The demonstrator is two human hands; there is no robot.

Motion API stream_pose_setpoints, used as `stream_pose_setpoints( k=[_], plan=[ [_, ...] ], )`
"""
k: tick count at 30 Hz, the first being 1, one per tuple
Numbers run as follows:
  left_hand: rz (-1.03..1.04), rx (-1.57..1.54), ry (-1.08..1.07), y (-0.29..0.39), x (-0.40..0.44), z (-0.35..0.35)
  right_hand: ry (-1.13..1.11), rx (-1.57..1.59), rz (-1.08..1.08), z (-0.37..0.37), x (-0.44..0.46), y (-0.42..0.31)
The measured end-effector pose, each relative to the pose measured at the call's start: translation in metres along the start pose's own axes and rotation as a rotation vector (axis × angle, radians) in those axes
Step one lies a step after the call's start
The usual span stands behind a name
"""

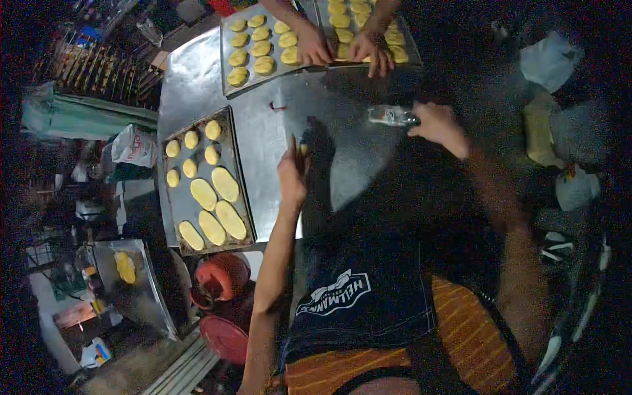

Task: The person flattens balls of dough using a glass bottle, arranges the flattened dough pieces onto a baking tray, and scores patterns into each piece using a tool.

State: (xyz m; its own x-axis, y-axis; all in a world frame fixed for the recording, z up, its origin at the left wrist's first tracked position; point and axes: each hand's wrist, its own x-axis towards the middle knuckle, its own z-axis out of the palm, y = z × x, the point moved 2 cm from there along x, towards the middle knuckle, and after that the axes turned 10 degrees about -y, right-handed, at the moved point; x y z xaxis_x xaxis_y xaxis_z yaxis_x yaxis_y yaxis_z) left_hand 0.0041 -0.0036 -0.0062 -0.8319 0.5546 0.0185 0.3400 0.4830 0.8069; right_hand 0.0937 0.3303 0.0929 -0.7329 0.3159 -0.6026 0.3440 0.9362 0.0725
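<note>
My right hand point(440, 129) is closed around the dark neck end of a clear bottle point(390, 116) with a label, which lies sideways over the metal table. My left hand point(293, 172) is above the table, seen edge-on, with fingers stretched out; a small yellowish patch beside them is too unclear to name. To its left, a baking tray point(241, 191) carries several round dough pieces point(191, 139) and several flattened dough ovals point(212, 228). A small dark red strip point(277, 106) lies on the metal table point(260, 141) beyond my left hand.
Across the table, another person's hands point(342, 51) work over two trays point(230, 91) of filled-looking dough pieces. Left of the table stand a white bag point(133, 146) and a rack point(99, 69). A red container point(224, 280) sits below the near left corner.
</note>
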Motion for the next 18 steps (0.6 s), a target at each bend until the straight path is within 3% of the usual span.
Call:
stream_pose_setpoints(
  k=[2,7,11,12,14,15,16,18],
  plan=[
    [0.064,0.096,0.028,-0.004,0.007,0.024,0.103,0.203,-0.112,0.032,-0.002,0.015],
    [-0.121,-0.032,0.072,0.001,0.015,0.070,0.066,0.523,-0.208,0.093,0.001,0.014],
    [0.144,0.647,0.246,-0.001,0.002,0.088,0.045,1.033,-0.518,0.143,0.025,-0.006],
    [0.141,0.657,0.250,0.004,0.001,0.085,0.079,0.999,-0.499,0.139,0.022,-0.016],
    [-0.092,0.146,0.202,0.022,-0.002,0.074,0.111,0.958,-0.491,0.135,0.024,-0.038],
    [-0.201,-0.109,0.172,0.030,-0.004,0.070,0.197,1.051,-0.601,0.140,0.031,-0.050],
    [-0.148,-0.073,0.183,0.031,-0.006,0.063,0.287,1.150,-0.705,0.138,0.034,-0.061],
    [0.014,0.122,0.201,0.033,-0.008,0.045,0.301,1.089,-0.678,0.136,0.039,-0.077]
  ],
)
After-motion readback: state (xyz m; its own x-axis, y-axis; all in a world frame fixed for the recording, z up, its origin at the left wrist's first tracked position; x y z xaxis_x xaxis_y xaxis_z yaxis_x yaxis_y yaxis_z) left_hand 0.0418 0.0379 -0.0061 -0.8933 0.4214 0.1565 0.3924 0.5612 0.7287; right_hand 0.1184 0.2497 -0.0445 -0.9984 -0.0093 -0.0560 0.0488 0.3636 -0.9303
